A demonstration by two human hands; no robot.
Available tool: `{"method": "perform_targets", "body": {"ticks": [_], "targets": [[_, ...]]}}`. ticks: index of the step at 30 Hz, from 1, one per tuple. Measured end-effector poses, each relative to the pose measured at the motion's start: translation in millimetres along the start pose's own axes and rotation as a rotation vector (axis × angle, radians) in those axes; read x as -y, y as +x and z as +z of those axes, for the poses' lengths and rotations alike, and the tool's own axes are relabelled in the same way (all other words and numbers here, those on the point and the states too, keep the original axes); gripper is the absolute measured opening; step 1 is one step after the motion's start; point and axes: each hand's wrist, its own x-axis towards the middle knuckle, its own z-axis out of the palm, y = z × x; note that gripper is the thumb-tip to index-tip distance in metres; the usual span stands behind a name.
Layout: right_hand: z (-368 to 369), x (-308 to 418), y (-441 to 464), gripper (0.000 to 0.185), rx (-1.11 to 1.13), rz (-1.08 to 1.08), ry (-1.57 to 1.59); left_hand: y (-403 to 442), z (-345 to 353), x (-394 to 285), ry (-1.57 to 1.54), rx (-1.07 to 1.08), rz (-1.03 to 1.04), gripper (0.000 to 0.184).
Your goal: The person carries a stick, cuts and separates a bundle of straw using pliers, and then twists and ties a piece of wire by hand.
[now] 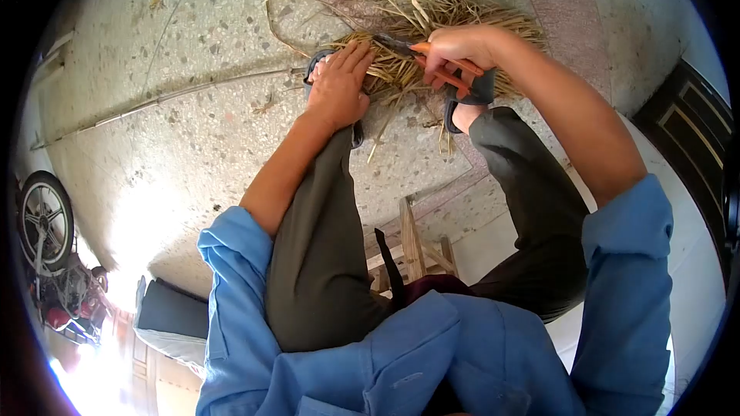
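Note:
A pile of dry straw (432, 0) lies on the floor in front of my feet. My left hand (339, 85) rests low over a bunch of this straw, its fingers closed down across the stalks beside my left sandal (314, 69). In my right hand (462, 46) is a pair of orange-handled pruning shears (443, 73). Their dark blades point left at the straw, close to my left fingertips. The handles are spread apart. Whether the blades touch any stalks I cannot tell. My right foot, in a dark sandal (452, 117), stands just below the right hand.
The speckled stone floor (208, 131) is crossed by reddish bands. Between my legs shows a wooden stool (412, 243). A long thin stick (177, 96) lies to the left. At far left stands a motorcycle wheel (45, 219), and a dark panelled door (690, 119) is at right.

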Motion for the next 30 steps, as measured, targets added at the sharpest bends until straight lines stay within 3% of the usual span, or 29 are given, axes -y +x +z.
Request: {"method": "perform_targets", "body": {"ticks": [5, 7, 15, 18, 20, 21, 23, 30], "targets": [[-2, -16, 9, 0.03, 0.033, -0.013, 0.063, 8, 0, 2, -0.173, -0.063, -0.074, 0.066], [-5, -20, 14, 0.022, 0.107, -0.001, 0.129, 10, 1, 5, -0.214, -0.133, -0.013, 0.064], [1, -35, 17, 0.019, 0.221, -0.001, 0.239, 21, 0, 7, -0.084, -0.007, -0.05, 0.057], [1, -39, 22, 0.022, 0.258, -0.017, 0.325, 12, 5, 5, -0.111, -0.127, -0.043, 0.053], [1, -43, 23, 0.023, 0.283, -0.035, 0.372, 4, 5, 11, -0.368, -0.228, -0.017, 0.049], [0, -43, 21, 0.024, 0.277, -0.029, 0.399, 0, 5, 9, -0.367, -0.227, -0.019, 0.049], [0, -42, 23, 0.024, 0.278, -0.028, 0.425, -8, 1, 8, -0.085, -0.128, 0.126, 0.048], [-5, -33, 13, 0.022, 0.291, -0.039, 0.475, -5, 4, 9, -0.03, -0.055, 0.086, 0.047]]}}
